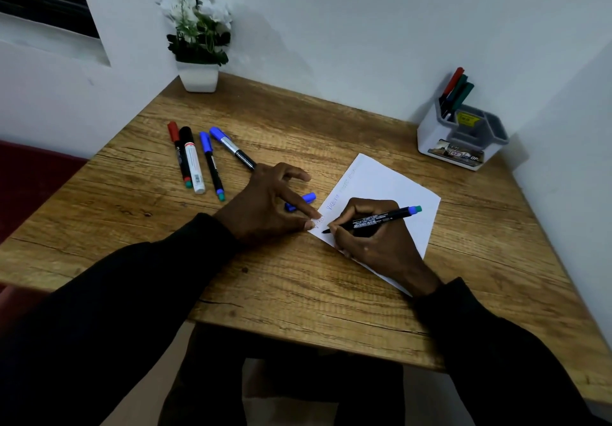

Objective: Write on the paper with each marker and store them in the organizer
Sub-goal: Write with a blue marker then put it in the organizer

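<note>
Here, paper (381, 187) on desk (298, 293), right hand (381, 247) fingers curled round marker (374, 220), left hand (265, 207) fingers splayed pinning paper edge, organizer (463, 141) far right against wall (364, 28)

Left hand (265, 207) splayed, pressing down; right hand (374, 243) grips marker (381, 218).

We've got a white paper sheet (381, 187) on the brown wood-grain tabletop (298, 286), and a slim black marker (374, 221) tipped blue and teal.
</note>
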